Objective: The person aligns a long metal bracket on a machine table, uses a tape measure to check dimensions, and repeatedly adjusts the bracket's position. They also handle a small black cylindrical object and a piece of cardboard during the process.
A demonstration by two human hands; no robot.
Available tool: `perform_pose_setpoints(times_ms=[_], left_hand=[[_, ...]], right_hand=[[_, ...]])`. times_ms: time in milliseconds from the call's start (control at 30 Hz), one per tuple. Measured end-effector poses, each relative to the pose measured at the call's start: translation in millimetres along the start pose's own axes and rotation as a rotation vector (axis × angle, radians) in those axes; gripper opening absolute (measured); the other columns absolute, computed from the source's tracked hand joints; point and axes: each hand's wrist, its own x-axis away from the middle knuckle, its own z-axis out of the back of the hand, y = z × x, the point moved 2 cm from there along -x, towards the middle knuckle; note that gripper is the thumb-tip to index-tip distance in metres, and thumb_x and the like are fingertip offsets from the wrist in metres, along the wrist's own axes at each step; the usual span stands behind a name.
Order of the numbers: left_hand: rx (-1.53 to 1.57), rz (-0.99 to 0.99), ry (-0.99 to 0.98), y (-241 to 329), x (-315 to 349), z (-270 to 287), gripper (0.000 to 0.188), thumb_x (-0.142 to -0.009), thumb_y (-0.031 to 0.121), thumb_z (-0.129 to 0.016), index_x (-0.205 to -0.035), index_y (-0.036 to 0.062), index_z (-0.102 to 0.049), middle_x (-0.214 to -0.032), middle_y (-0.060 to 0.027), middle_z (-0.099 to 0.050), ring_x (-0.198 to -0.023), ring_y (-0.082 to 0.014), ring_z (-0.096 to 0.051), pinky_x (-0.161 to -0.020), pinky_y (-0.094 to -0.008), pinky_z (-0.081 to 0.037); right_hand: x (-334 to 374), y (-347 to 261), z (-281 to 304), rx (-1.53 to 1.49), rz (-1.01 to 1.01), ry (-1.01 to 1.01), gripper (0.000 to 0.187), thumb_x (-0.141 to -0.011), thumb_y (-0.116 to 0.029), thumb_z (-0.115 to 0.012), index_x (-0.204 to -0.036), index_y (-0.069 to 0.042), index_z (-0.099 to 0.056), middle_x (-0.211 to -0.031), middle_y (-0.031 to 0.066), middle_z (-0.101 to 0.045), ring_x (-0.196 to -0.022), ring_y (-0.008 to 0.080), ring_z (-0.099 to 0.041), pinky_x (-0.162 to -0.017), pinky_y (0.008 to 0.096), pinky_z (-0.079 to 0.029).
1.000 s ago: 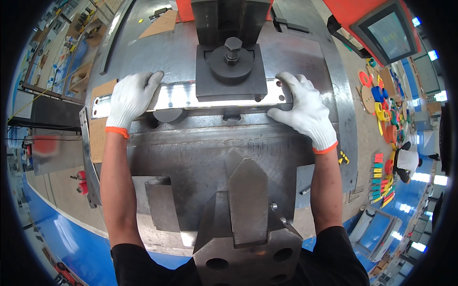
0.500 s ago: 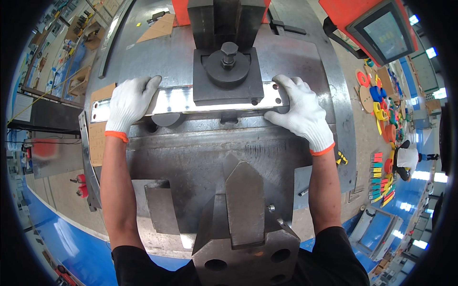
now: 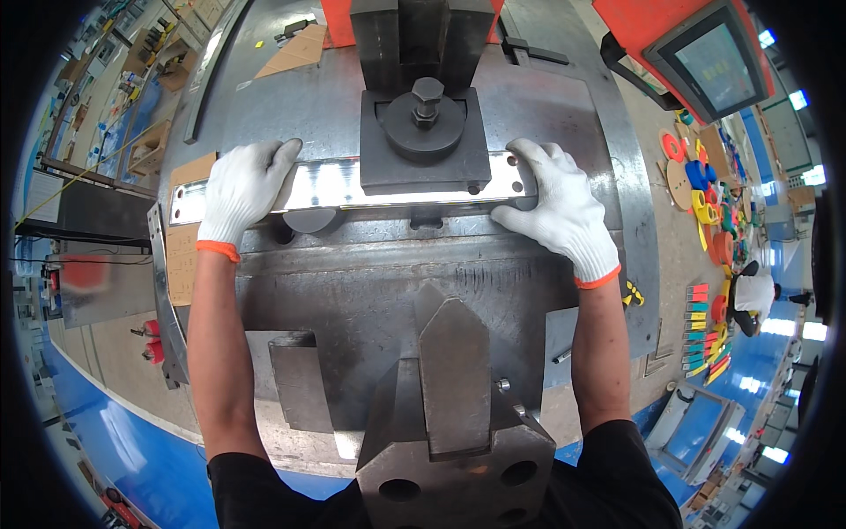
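A long shiny metal bar [image 3: 328, 183] with holes near its ends lies crosswise on the steel machine bed [image 3: 352, 282]. Its middle passes under a dark tool block [image 3: 425, 167] topped by a round disc and hex bolt [image 3: 426, 104]. My left hand [image 3: 247, 183], in a white glove with an orange cuff, grips the bar toward its left end, fingers over the far edge. At the right end, my gloved right hand [image 3: 557, 201] holds the bar between the thumb on the near edge and the fingers at the far edge. A half-round dark piece [image 3: 312, 220] shows below the bar.
A pointed steel block [image 3: 454, 370] stands close in front of me. Cardboard [image 3: 183, 264] lies under the bar's left end. A screen on an orange housing [image 3: 712, 69] hangs at the upper right. Coloured parts [image 3: 701, 185] lie on the floor at right, with a person [image 3: 754, 294] beyond.
The view has shifted very slightly. Both hands keep their hold on the bar, and nothing else has visibly moved on the machine.
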Motion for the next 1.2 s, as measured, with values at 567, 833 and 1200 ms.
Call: perform_pose_setpoints(times_ms=[567,833,1200], left_hand=[[0.018,-0.02,0.004,-3.3,-0.3,-2.1,0.051,-0.107,0.048,-0.056,-0.102,0.0023,-0.079,-0.086,-0.0243,-0.072,-0.085,-0.0436,-0.071,-0.077,-0.0495,-0.053],[0.018,-0.009,-0.013,-1.5,-0.6,-1.0,0.052,-0.107,0.048,-0.056,-0.103,0.002,-0.079,-0.086,-0.0245,-0.072,-0.085,-0.0438,-0.071,-0.077,-0.0496,-0.054],[0.021,-0.004,-0.016,-3.5,-1.0,-2.0,0.052,-0.107,0.049,-0.056,-0.103,0.0019,-0.079,-0.086,-0.0243,-0.073,-0.084,-0.0433,-0.071,-0.077,-0.0497,-0.053]], right_hand=[[-0.1,1.2,-0.5,0.025,0.035,0.016,0.072,-0.069,-0.034,-0.086,-0.134,-0.015,-0.062,-0.114,0.0183,-0.065,-0.107,0.0386,-0.066,-0.093,0.0487,-0.057],[0.1,2.7,-1.8,0.003,0.029,0.018,0.073,-0.069,-0.034,-0.086,-0.135,-0.015,-0.062,-0.114,0.0174,-0.065,-0.107,0.0379,-0.065,-0.094,0.048,-0.056],[-0.2,1.9,-1.6,0.017,0.034,0.023,0.073,-0.069,-0.035,-0.086,-0.135,-0.014,-0.063,-0.113,0.018,-0.065,-0.107,0.0385,-0.065,-0.093,0.0483,-0.056]])
